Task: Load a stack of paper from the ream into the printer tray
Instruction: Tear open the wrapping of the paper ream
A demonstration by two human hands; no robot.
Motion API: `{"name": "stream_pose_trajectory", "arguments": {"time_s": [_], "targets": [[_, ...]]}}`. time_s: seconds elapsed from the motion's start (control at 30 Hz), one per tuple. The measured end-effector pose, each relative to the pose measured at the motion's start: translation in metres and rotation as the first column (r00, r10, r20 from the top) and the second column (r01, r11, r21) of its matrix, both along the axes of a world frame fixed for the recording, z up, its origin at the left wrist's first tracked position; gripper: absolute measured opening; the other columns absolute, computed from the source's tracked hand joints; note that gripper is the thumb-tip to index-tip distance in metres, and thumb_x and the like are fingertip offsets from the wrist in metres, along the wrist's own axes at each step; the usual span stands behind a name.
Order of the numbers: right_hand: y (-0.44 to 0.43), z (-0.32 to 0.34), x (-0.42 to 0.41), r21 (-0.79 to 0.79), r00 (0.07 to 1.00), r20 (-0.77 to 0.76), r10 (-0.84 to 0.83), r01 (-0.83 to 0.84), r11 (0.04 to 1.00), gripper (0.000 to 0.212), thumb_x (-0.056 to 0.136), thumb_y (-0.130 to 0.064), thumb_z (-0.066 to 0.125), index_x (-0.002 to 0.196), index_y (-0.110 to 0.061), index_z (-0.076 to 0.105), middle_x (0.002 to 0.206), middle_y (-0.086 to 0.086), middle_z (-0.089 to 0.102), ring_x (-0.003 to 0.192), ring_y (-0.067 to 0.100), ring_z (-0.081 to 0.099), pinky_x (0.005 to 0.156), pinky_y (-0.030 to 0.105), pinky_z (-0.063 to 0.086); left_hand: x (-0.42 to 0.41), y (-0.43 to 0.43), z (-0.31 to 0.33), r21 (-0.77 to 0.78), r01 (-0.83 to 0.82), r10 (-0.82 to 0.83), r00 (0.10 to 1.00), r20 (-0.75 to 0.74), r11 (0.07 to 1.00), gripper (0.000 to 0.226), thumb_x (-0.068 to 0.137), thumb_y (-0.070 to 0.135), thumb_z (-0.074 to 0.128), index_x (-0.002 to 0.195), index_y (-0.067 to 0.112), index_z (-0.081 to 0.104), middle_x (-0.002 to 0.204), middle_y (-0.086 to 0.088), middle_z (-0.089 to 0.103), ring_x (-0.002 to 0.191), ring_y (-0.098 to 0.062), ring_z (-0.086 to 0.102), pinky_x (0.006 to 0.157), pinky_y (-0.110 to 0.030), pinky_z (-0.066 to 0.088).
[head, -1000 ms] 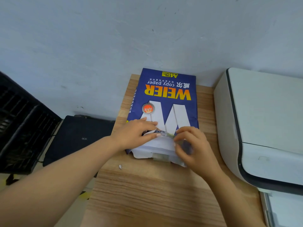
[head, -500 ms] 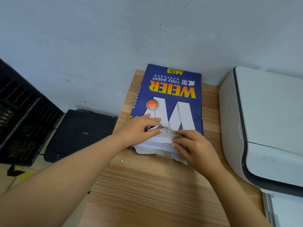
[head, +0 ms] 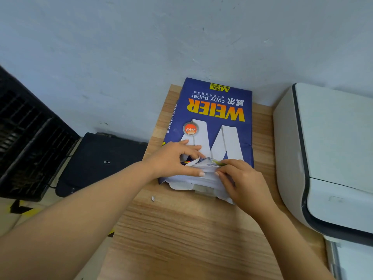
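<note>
Blue ream of copy paper (head: 214, 122) lies flat on the wooden surface (head: 181, 239), far end against the wall (head: 141, 47), near end torn open with white sheet edges (head: 201, 178) showing. Printer (head: 327, 154) stands just right of the ream, on the same surface.

Left hand (head: 173, 160) rests on the ream's near left corner; its fingers (head: 193, 148) are curled over the torn wrapper (head: 199, 161), thumb pressed along the sheet edges. Right hand (head: 242, 180) is at the near right corner, fingers pinching the wrapper flap above the stack. Hands nearly touch at the middle.

A small paper scrap (head: 152, 198) lies on the surface near the ream. Black device (head: 101, 160) sits lower, left of the surface.
</note>
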State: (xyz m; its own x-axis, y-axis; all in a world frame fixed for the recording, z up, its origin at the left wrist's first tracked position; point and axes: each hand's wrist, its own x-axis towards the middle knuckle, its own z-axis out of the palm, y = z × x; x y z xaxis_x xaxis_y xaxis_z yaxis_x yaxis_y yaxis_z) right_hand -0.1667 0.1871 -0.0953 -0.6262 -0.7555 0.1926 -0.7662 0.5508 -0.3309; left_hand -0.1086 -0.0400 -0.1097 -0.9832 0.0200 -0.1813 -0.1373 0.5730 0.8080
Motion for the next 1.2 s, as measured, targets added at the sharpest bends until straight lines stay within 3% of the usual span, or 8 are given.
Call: {"name": "stream_pose_trajectory", "arguments": {"time_s": [0.23, 0.4, 0.67, 0.83, 0.9, 1.0, 1.13, 1.2], "targets": [[0.002, 0.004, 0.015, -0.053, 0.999, 0.033, -0.002, 0.004, 0.999, 0.012, 0.089, -0.017, 0.061, 0.085, -0.014, 0.072, 0.118, -0.002, 0.064, 0.100, 0.012, 0.060, 0.067, 0.029, 0.057, -0.003, 0.000, 0.013, 0.043, 0.059, -0.061, 0.997, 0.042, 0.997, 0.022, 0.076, 0.055, 0.065, 0.094, 0.043, 0.069, 0.126, 0.016, 0.063, 0.129, 0.008, 0.040, 0.118, -0.038, 0.026], [0.011, 0.009, 0.038, -0.023, 0.994, 0.110, 0.012, -0.009, 1.000, 0.024, 0.092, -0.028, 0.048, 0.091, -0.018, 0.070, 0.123, -0.002, 0.059, 0.110, 0.011, 0.055, 0.090, 0.029, 0.050, 0.028, 0.011, 0.031, -0.049, 0.155, -0.153, 0.987, 0.041, 0.987, 0.051, 0.066, 0.049, 0.079, 0.110, 0.033, 0.061, 0.123, 0.016, 0.060, 0.122, 0.003, 0.047, 0.108, -0.024, 0.038], [0.035, 0.031, 0.089, -0.027, 0.970, 0.220, -0.099, 0.108, 0.994, 0.021, 0.089, -0.036, 0.051, 0.084, -0.024, 0.067, 0.115, -0.005, 0.061, 0.104, 0.009, 0.060, 0.086, 0.028, 0.052, 0.085, 0.022, 0.038, -0.126, 0.231, -0.232, 0.973, 0.004, 0.965, 0.023, 0.085, 0.031, 0.065, 0.108, 0.033, 0.065, 0.120, 0.016, 0.065, 0.113, 0.001, 0.055, 0.101, -0.030, 0.045], [0.050, 0.053, 0.108, 0.019, 0.902, 0.397, -0.170, 0.177, 0.984, 0.020, 0.084, -0.048, 0.058, 0.091, -0.033, 0.071, 0.115, -0.023, 0.054, 0.110, -0.012, 0.048, 0.091, -0.001, 0.032, 0.116, 0.036, 0.046, -0.111, 0.180, -0.181, 0.984, 0.006, 0.977, 0.025, 0.087, 0.025, 0.062, 0.112, 0.031, 0.066, 0.122, 0.016, 0.064, 0.116, 0.003, 0.053, 0.101, -0.011, 0.037], [0.056, 0.057, 0.109, -0.001, 0.861, 0.449, -0.241, 0.270, 0.963, 0.017, 0.085, -0.041, 0.063, 0.096, -0.030, 0.070, 0.112, -0.021, 0.056, 0.108, -0.011, 0.049, 0.091, -0.001, 0.032, 0.131, 0.043, 0.049, -0.098, 0.163, -0.163, 0.987, 0.005, 0.982, 0.026, 0.087, 0.021, 0.062, 0.110, 0.029, 0.067, 0.119, 0.019, 0.064, 0.114, 0.006, 0.052, 0.097, -0.004, 0.035], [0.064, 0.053, 0.103, 0.037, 0.752, 0.505, -0.424, 0.472, 0.881, 0.026, 0.087, -0.026, 0.063, 0.111, -0.019, 0.064, 0.118, -0.003, 0.059, 0.109, 0.012, 0.056, 0.089, 0.021, 0.044, 0.157, 0.056, 0.050, -0.052, 0.104, -0.104, 0.995, 0.008, 0.993, 0.025, 0.084, 0.019, 0.063, 0.105, 0.031, 0.068, 0.107, 0.035, 0.058, 0.111, 0.007, 0.055, 0.099, -0.013, 0.042], [0.076, 0.045, 0.104, 0.315, 0.381, 0.728, -0.570, 0.552, 0.772, 0.054, 0.092, -0.026, 0.055, 0.139, -0.009, 0.037, 0.134, 0.010, 0.050, 0.112, 0.025, 0.055, 0.079, 0.028, 0.042, 0.191, 0.078, 0.059, -0.069, 0.068, -0.064, 0.997, 0.049, 0.995, 0.032, 0.078, 0.037, 0.052, 0.106, 0.033, 0.068, 0.102, 0.041, 0.053, 0.106, 0.014, 0.054, 0.099, -0.015, 0.044], [0.083, 0.040, 0.108, 0.347, 0.288, 0.772, -0.566, 0.556, 0.755, 0.050, 0.091, -0.026, 0.054, 0.136, -0.005, 0.042, 0.125, 0.011, 0.057, 0.099, 0.024, 0.059, 0.075, 0.031, 0.049, 0.205, 0.091, 0.062, -0.056, 0.037, -0.035, 0.998, 0.046, 0.998, 0.040, 0.074, 0.042, 0.047, 0.106, 0.032, 0.068, 0.105, 0.038, 0.055, 0.109, 0.009, 0.056, 0.099, -0.016, 0.044]]}}
